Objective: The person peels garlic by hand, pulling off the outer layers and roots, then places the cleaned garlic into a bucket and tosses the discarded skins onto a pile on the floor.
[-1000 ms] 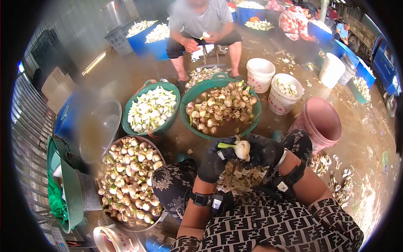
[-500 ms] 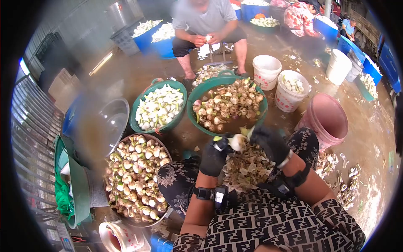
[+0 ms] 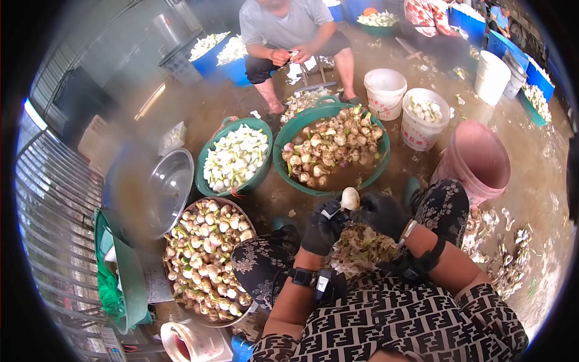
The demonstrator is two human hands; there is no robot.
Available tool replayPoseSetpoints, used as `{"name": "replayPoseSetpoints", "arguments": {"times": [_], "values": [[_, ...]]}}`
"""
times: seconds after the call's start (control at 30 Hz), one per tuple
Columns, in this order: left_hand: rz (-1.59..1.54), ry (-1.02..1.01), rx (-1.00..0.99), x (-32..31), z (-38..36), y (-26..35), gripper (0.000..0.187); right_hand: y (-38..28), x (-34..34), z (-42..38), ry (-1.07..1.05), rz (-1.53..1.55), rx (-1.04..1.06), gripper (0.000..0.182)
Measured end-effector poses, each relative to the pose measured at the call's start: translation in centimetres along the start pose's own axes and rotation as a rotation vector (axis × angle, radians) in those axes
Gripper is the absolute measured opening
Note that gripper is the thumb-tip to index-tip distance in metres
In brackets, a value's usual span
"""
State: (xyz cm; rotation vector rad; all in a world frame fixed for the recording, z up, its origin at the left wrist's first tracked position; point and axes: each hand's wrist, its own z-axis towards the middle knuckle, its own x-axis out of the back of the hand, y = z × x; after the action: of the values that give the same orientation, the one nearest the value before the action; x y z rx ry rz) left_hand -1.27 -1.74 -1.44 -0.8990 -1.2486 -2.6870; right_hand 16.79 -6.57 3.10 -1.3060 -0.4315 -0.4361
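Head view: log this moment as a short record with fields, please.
left hand: black glove, gripping a pale garlic bulb
right hand: black glove, close beside the bulb; its grip cannot be told
between legs: heap of peelings
ahead, left: green basin of whiter bulbs
ahead, right: green basin of browner bulbs
right side: pink bucket
opposite: seated co-worker, small item in hands

2 garlic tubs before seated person

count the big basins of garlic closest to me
3: green basin with white bulbs, second green basin right of it with browner bulbs, wide pan at lower left.
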Motion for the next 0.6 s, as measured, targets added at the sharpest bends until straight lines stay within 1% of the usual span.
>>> {"name": "replayPoseSetpoints", "arguments": {"times": [0.03, 0.07, 0.1, 0.13, 0.17, 0.2, 0.23, 0.27, 0.3, 0.33, 0.37, 0.4, 0.47, 0.5, 0.53, 0.57, 0.6], "values": [[0.001, -0.016, 0.003, -0.2, -0.3, -0.2, 0.02, -0.9, 0.4, 0.0, 0.102, -0.031, -0.049, 0.019], [-0.221, -0.009, 0.176, -0.5, -0.7, -0.4, 0.022, -1.3, 0.7, -0.2, 0.199, -0.065, -0.098, 0.017], [-0.441, 0.005, 0.352, -0.8, -1.0, -0.6, 0.023, -0.6, 0.5, -0.3, 0.196, -0.06, -0.108, 0.017], [-0.438, -0.003, 0.361, -0.8, -0.8, 0.1, 0.023, 0.3, 0.1, -0.3, 0.176, -0.01, -0.099, 0.018], [-0.451, 0.005, 0.322, -0.6, -0.2, 1.3, 0.023, 0.8, -0.2, -0.4, 0.16, 0.043, -0.09, 0.018], [-0.464, 0.012, 0.283, -0.4, 0.1, 1.9, 0.023, 0.9, -0.5, -0.5, 0.165, 0.054, -0.099, 0.018], [-0.459, -0.004, 0.292, -0.6, -0.2, 1.5, 0.023, 0.9, -0.7, -0.7, 0.199, 0.033, -0.064, 0.018], [-0.373, -0.04, 0.182, -0.9, -0.4, 0.7, 0.024, 0.9, -0.7, -1.0, 0.235, 0.007, -0.029, 0.018], [-0.288, -0.076, 0.07, -1.1, -0.5, 0.3, 0.025, 0.6, -0.7, -1.0, 0.243, 0.015, -0.043, 0.018], [-0.29, -0.085, 0.072, -1.1, -0.3, 0.9, 0.025, 0.2, -0.4, -0.9, 0.271, 0.006, 0.01, 0.017], [-0.208, -0.073, 0.068, -1.2, -0.1, 1.7, 0.022, 0.1, -0.1, -0.8, 0.295, -0.005, 0.065, 0.016], [-0.125, -0.059, 0.063, -1.2, 0.0, 2.5, 0.02, 0.2, -0.1, -0.9, 0.297, -0.006, 0.06, 0.016], [-0.118, -0.086, 0.102, -1.1, 0.3, 3.1, 0.023, 0.7, 0.0, -1.0, 0.275, -0.18, 0.056, 0.018], [-0.108, -0.109, 0.139, -1.2, 0.4, 3.2, 0.026, 0.9, -0.1, -1.0, 0.277, -0.179, 0.052, 0.018], [-0.108, -0.116, 0.142, -1.3, 0.3, 3.4, 0.026, 1.2, -0.4, -1.1, 0.275, -0.245, 0.068, 0.017], [-0.227, -0.073, 0.235, -1.5, 0.1, 3.5, 0.023, 1.3, -0.6, -1.3, 0.273, -0.312, 0.084, 0.017], [-0.346, -0.027, 0.326, -1.7, 0.1, 3.5, 0.021, 1.4, -0.8, -1.4, 0.275, -0.31, 0.079, 0.017]]}}
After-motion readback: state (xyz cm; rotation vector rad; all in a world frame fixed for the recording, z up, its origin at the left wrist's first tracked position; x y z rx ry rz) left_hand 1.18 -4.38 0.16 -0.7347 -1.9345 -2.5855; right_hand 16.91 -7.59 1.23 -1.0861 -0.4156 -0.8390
